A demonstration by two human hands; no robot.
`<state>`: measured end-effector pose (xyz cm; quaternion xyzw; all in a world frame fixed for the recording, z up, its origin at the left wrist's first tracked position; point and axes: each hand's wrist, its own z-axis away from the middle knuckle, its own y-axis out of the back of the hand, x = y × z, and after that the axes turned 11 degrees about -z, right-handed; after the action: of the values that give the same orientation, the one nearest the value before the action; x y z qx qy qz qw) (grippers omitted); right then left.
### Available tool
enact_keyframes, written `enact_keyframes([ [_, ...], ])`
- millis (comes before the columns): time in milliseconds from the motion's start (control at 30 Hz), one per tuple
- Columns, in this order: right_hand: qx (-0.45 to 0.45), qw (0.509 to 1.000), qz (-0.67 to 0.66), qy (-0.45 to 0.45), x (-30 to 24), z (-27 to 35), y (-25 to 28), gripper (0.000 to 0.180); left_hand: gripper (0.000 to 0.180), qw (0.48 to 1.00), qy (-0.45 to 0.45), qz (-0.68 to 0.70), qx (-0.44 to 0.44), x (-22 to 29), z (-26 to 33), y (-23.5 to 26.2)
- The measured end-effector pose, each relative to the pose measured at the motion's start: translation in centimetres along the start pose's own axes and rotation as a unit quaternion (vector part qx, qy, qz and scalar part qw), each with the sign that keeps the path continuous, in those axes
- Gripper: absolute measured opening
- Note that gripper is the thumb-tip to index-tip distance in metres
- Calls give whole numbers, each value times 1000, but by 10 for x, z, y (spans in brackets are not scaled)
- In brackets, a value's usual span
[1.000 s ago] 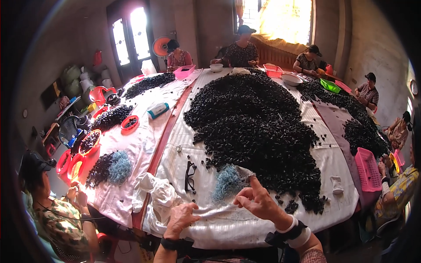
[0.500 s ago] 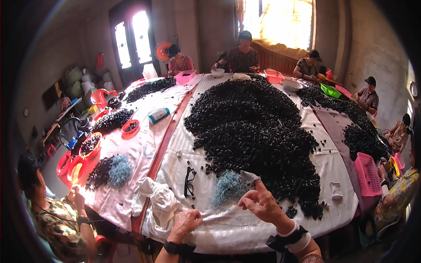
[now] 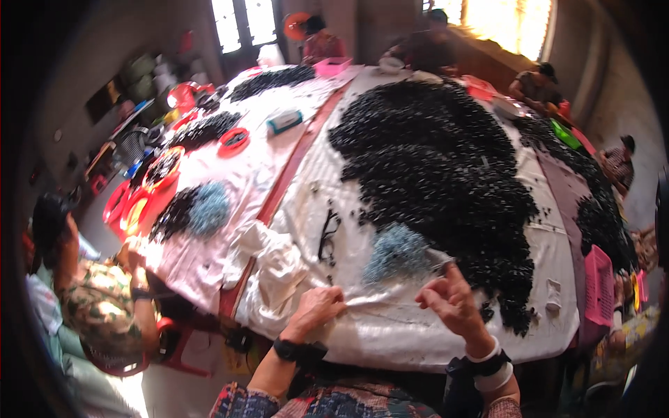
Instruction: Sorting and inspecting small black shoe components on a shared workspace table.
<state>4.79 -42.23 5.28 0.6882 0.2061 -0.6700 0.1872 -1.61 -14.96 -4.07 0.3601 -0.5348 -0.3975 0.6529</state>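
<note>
My left hand [image 3: 317,310] is over the near edge of the white cloth, fingers curled together; whatever they may hold is hidden. Farther right, my right hand [image 3: 454,303] is raised above the cloth with its index finger stretched out and the thumb apart. A small greyish, blurred piece [image 3: 439,260] shows at the tip of that finger; I cannot tell if it touches. Just beyond lies a fluffy heap of blue-grey bits [image 3: 397,252], against a large mound of small black pieces [image 3: 439,174]. Black-framed glasses [image 3: 328,235] lie left of the heap.
A crumpled white cloth [image 3: 273,268] lies left of my left hand. A small white item [image 3: 553,295] and a pink basket [image 3: 598,287] are at the right. Red bowls [image 3: 233,141] and a second blue heap [image 3: 209,209] stand left. Several people sit around the table.
The whole view has shifted, so the table appears higher and farther right, and blurrier. Both hands keep nearly the same poses and places by the table.
</note>
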Motion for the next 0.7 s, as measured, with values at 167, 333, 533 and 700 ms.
enact_keyframes([
  [167, -8, 1000, 27, 4, 8, 4, 7, 56, 19, 996, 56, 73, 22, -2, -2, 17],
  [333, 0, 999, 52, -4, 14, 9, 10, 53, 44, 902, 121, -149, 387, -26, -8, 27],
  [533, -5, 999, 39, -14, 18, 5, 13, 47, 45, 818, 271, -229, 453, -41, -18, 34],
  [700, -1, 999, 35, 4, 23, 3, 15, 44, 17, 882, 194, -161, 397, -65, -21, 28],
])
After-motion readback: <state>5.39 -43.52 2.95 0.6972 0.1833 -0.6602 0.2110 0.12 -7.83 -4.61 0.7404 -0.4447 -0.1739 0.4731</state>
